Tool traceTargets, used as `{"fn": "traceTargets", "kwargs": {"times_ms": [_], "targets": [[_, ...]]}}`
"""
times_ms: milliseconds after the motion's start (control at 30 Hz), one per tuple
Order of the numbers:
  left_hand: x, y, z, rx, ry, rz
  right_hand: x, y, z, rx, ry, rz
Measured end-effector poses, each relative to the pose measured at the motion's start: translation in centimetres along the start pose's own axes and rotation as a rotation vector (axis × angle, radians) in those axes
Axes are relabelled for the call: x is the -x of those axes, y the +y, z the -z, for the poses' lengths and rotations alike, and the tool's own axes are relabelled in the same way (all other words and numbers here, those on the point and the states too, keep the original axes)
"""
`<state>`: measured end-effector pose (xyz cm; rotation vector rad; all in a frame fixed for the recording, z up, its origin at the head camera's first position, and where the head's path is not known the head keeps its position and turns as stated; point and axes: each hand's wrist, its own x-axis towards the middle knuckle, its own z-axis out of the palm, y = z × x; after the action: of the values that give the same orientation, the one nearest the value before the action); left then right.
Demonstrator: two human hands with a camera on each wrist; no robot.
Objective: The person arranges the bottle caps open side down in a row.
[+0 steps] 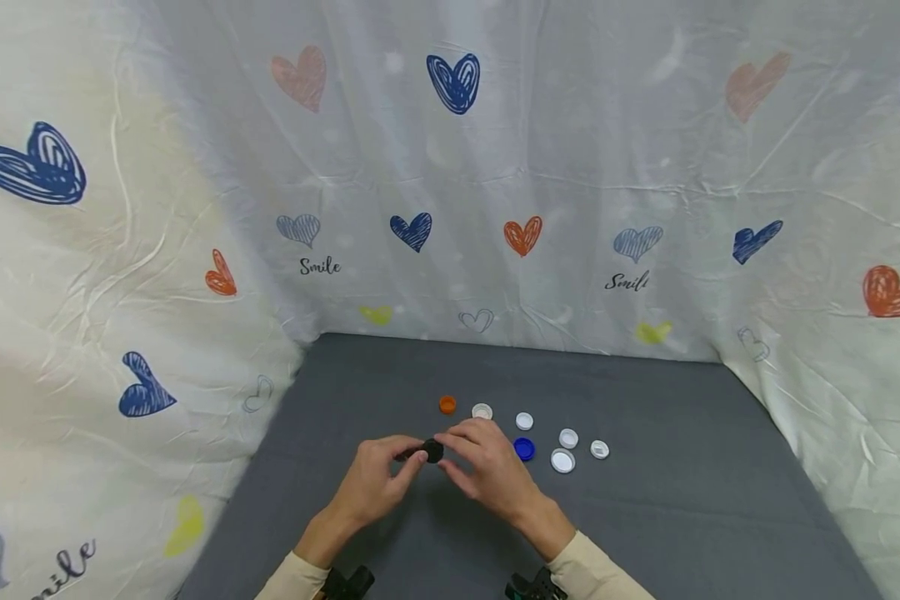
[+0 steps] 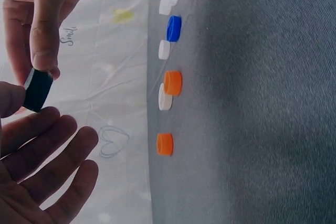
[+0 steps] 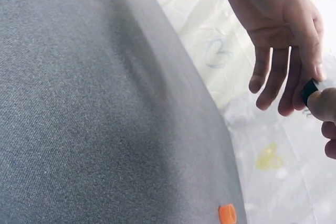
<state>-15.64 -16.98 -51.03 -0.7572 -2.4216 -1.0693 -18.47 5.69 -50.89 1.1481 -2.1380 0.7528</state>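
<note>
A small black bottle cap (image 1: 432, 451) is held up over the grey table between both hands. My left hand (image 1: 375, 483) pinches it with thumb and index finger, its other fingers spread out in the left wrist view. From the other side my right hand (image 1: 495, 471) grips the cap as well, its thumb (image 2: 44, 51) and fingertips on the edge. In the right wrist view the cap (image 3: 310, 92) is partly covered by the right thumb.
On the grey table (image 1: 645, 533) beyond the hands lie an orange cap (image 1: 447, 404), a blue cap (image 1: 524, 448) and several white caps (image 1: 562, 461). Another orange cap (image 2: 173, 82) shows in the left wrist view. A heart-patterned curtain (image 1: 457, 167) surrounds the table.
</note>
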Motion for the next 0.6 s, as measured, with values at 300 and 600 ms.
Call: {"fn": "traceTargets", "kwargs": {"times_ms": [300, 600], "targets": [[0.0, -0.2, 0.4, -0.096, 0.013, -0.085, 0.2, 0.0, -0.2, -0.022, 0.007, -0.063], [0.3, -0.8, 0.5, -0.158, -0.023, -0.121, 0.6, -0.5, -1.4, -0.003, -0.006, -0.097]]}}
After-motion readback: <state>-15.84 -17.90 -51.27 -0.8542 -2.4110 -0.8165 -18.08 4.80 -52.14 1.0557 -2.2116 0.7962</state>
